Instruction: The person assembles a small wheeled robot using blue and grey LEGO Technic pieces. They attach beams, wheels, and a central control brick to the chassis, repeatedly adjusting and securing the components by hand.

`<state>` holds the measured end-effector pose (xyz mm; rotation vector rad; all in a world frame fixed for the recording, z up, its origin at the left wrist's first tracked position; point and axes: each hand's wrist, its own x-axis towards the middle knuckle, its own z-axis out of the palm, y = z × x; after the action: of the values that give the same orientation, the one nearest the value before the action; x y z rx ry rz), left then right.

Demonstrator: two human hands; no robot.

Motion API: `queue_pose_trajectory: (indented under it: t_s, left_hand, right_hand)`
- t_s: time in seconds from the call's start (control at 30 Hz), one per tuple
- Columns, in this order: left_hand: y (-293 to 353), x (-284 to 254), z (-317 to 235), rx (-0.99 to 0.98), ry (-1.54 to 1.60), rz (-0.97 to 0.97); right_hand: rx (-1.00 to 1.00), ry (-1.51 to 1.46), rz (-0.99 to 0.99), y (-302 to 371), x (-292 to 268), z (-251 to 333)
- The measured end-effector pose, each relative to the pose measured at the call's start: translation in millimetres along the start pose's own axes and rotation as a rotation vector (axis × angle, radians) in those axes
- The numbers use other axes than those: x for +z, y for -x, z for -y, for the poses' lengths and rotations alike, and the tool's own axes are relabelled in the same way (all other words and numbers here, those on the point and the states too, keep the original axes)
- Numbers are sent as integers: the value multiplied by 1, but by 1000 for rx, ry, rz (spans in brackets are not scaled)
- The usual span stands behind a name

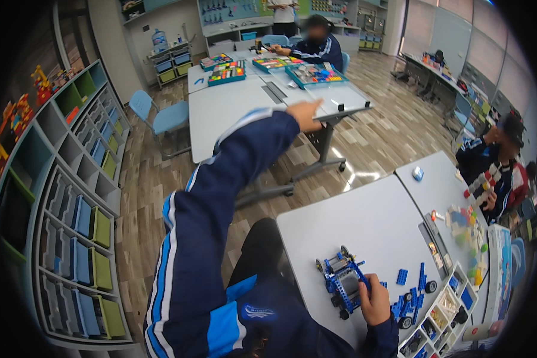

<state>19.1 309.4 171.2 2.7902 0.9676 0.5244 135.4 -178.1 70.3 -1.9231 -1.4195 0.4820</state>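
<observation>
My left arm reaches far out across the view. Its hand [305, 115] hangs over the edge of the far white table, the index finger stretched out and nothing visibly held. My right hand [375, 302] is closed on the right side of a blue brick-built vehicle [343, 284] with small black wheels and a grey block in its middle. The vehicle rests on the near white table [334, 230]. Beside that hand lie loose blue building pieces [407, 301] and a black wheel [431, 287].
A white sorting tray [444, 313] of parts stands at the near table's right. Translucent bricks [466, 230] lie beyond it, near a person [489, 161] holding a block model. Teal trays [316, 74] sit on the far table, where another person sits. Shelves [71, 209] line the left; a blue chair [167, 117] stands nearby.
</observation>
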Motion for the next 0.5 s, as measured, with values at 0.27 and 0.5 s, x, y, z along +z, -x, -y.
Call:
queue_pose_trajectory:
  t_s: [0.27, 0.5]
  left_hand:
    - [-98, -103, 87, -572, -469, -48]
    - [-100, -101, 66, -509, -459, -53]
  right_hand:
    - [-20, 109, 40, 3, 10, -17]
    - [-35, 162, 40, 4, 10, -20]
